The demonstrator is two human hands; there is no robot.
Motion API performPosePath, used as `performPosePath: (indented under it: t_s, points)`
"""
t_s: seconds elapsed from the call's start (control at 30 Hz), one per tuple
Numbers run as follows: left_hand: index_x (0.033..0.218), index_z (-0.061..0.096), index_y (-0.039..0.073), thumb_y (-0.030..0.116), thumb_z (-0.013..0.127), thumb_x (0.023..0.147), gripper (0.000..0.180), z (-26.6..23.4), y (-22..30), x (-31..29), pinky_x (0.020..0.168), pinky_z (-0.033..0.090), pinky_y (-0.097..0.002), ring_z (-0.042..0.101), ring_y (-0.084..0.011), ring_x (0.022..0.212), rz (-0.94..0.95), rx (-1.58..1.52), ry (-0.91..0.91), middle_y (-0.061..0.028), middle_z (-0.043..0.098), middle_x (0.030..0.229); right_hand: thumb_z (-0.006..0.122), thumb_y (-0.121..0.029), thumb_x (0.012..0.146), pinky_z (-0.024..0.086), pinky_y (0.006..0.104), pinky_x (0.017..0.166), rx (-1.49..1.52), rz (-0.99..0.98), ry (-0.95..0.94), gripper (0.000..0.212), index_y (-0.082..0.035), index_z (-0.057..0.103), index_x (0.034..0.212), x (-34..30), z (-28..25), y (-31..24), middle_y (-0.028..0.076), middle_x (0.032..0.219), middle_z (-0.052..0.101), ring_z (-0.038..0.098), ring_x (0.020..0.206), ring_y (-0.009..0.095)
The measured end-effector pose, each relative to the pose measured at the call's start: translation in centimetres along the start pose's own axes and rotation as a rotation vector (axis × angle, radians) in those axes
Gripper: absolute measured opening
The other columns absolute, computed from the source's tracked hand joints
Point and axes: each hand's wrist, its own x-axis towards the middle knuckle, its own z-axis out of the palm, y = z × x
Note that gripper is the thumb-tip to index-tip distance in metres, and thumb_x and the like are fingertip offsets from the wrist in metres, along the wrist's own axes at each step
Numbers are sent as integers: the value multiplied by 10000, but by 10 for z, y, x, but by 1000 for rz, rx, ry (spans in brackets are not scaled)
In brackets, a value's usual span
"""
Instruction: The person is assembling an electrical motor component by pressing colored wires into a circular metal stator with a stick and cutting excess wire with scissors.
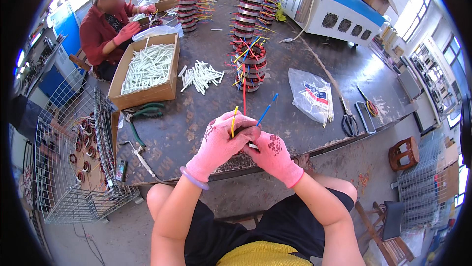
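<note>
From far off, I see the left hand point(219, 143) and right hand point(274, 154), both in pink gloves, meeting at the table's point(196, 123) near edge. The left pinches a yellow wire point(234, 121) that sticks up; the right grips a small white tube point(252, 145). Between them, a long blue wire point(268, 109) leans away and right. A red wire point(244, 91) points straight ahead, toward the stacked stator rings point(253, 72). I can't tell what the fingers hide.

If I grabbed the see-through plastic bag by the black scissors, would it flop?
Probably floppy: the plastic bag looks thin and creased. Likely light too, since it lies nearly flat. It might feel slippery, as it looks shiny.
</note>
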Motion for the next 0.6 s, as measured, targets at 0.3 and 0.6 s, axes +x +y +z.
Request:
performPosePath:
  t_s: [0.3,0.6]
  points:
    - [1030,663,-5,35,604,931,122,25,-4,11,671,489,-220,582,-65,782,-67,-206,42,-14,611,899,647,-238,898,530,452,733,-41,129,-55,192,-66,608,972,6,-13,16,130,936,662,653,887,349]
    - [1040,648,-26,3,532,960,144,33,-14,16,628,467,-222,525,-51,685,-230,-399,100,1,600,848,649,-237,904,527,444,700,35,82,9,170,-83,589,946,5,14,38,115,918,652,654,870,344]
